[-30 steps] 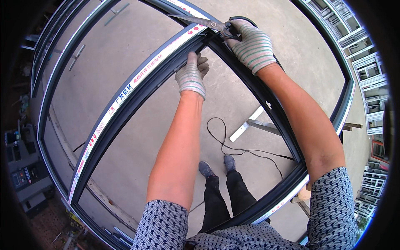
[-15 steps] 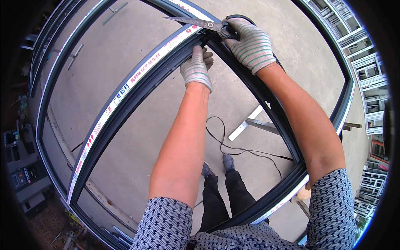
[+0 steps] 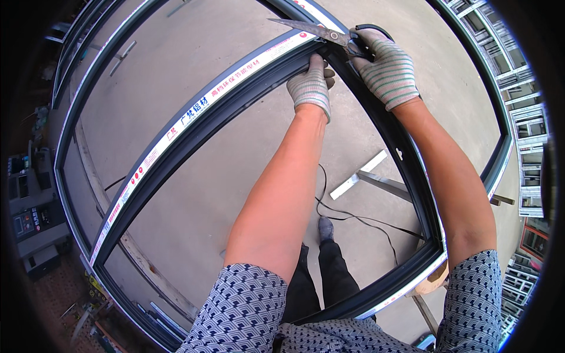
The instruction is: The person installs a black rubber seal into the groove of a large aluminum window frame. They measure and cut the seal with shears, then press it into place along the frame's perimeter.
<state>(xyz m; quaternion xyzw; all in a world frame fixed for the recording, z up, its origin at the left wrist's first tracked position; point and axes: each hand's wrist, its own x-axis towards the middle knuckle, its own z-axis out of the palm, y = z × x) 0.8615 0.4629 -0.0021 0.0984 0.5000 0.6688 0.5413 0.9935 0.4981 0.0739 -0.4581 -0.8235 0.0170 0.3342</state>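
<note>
Scissors (image 3: 334, 36): metal blades, dull and stained. Profile frame (image 3: 385, 126): smooth, black, low-sheen surface. Facing strip (image 3: 154, 154): smooth, white printed film. Gloves (image 3: 388, 73): matt, ribbed knit cloth. Shirt sleeve (image 3: 247, 300): matt, patterned cloth. Floor (image 3: 194, 200): matt, concrete-like, lightly marked.

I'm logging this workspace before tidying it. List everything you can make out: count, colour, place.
Long-bladed metal scissors: one, grey with black handles, in the right hand
Large rectangular metal framework: joined or overlapping, count unclear; black with white printed film; across the view
Straight flat bar: one, white, floor level, right of centre
Thin cord: count unclear, black, on the floor
Rectangular slatted frames: many, silvery-white, right edge
Boxy machine: one, grey, left edge
Smooth floor: one, grey, below the framework
Shoe: one visible, grey-blue, on the floor
Left hand: one, pale striped glove, at the framework
Right hand: one, pale green-striped glove, upper right of centre
</note>
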